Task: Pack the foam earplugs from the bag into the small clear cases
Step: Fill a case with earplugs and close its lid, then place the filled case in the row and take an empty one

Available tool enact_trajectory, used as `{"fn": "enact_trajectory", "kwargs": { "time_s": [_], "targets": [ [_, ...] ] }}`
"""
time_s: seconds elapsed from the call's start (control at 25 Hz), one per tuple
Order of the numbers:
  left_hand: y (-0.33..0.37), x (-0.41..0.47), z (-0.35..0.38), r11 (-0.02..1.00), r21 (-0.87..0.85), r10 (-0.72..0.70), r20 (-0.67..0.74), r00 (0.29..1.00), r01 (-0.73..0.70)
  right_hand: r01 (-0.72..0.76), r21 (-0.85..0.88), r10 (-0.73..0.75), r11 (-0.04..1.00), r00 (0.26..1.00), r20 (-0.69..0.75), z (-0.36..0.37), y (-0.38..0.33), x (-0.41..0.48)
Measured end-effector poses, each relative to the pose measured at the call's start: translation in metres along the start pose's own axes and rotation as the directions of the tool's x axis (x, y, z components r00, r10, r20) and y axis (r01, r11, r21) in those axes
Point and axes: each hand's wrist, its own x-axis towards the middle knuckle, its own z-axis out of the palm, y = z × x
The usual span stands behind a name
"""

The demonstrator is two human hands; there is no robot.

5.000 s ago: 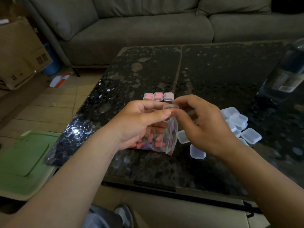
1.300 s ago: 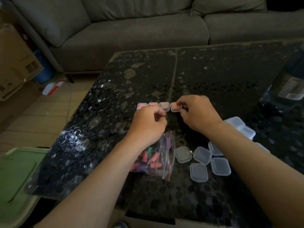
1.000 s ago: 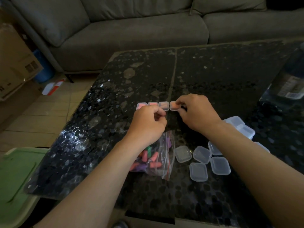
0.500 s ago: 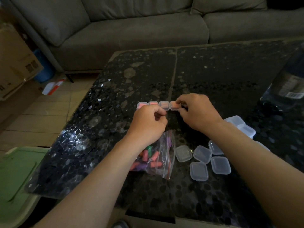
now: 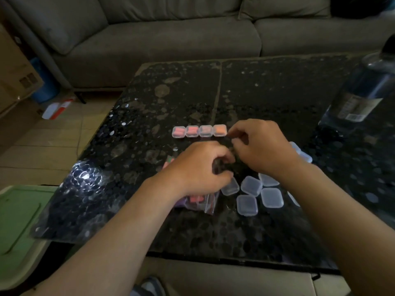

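Both hands have drawn back toward the body since half a second ago: the right hand [image 5: 264, 146], which was pinching the fourth case at the end of the row, has let go and now sits just beside that row with its fingers loosely curled, thumb and forefinger close together, and I cannot tell whether anything small lies between them. The left hand [image 5: 201, 167] has come down and nearer, fingers curled in a narrow claw over the bag [image 5: 201, 201], and whether it grips the plastic is hidden beneath the palm. Behind them runs the grey sofa [image 5: 171, 39], and under them the dark speckled table [image 5: 267, 88], with a cardboard box [image 5: 15, 73] off to the left and a dark bottle [image 5: 361, 90] far right whose label is too blurred to read. Pink and purple earplugs show through the bag under the left wrist. Four filled cases [image 5: 199, 131] stand in a touching row beyond the hands, now all free. Empty cases [image 5: 258, 195] lie scattered near the right forearm, one touching the left fingertips.
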Motion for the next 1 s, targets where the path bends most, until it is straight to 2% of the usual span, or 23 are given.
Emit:
{"fn": "enact_trajectory", "kwargs": {
  "time_s": [0.16,0.28,0.44,0.64,0.72,0.88,0.96,1.0],
  "targets": [
    [0.008,-0.008,0.0,0.982,0.182,-0.084,0.178,0.981,0.051,-0.017,0.017,0.017,1.0,1.0,-0.024,-0.008,-0.003,-0.026],
    [0.013,-0.012,0.002,0.961,0.276,-0.085,0.181,0.98,0.032,0.003,0.047,0.0,0.999,0.999,-0.053,-0.005,-0.005,-0.038],
    [0.02,-0.012,0.008,0.952,0.306,-0.07,0.172,0.983,0.014,-0.027,0.061,0.025,0.998,0.999,0.032,0.003,-0.01,-0.042],
    [0.015,-0.014,0.007,0.987,0.121,-0.1,-0.013,0.995,0.101,-0.038,0.107,0.035,0.994,0.999,0.03,0.0,-0.007,-0.041],
    [0.013,-0.014,0.007,0.998,0.018,-0.052,-0.111,0.992,0.054,-0.081,0.17,0.072,0.982,0.996,0.062,-0.004,-0.005,-0.042],
    [0.013,-0.015,0.009,0.997,-0.064,0.022,-0.25,0.968,-0.039,-0.135,0.277,0.107,0.951,0.988,0.112,-0.006,-0.008,-0.041],
    [0.015,-0.018,0.008,0.99,-0.133,0.006,-0.286,0.958,-0.046,-0.179,0.338,0.139,0.924,0.98,0.141,-0.011,-0.013,-0.037],
    [0.015,-0.019,0.005,0.977,-0.211,-0.049,-0.29,0.956,-0.014,-0.199,0.365,0.15,0.909,0.976,0.158,-0.013,-0.016,-0.034]
  ]
}}
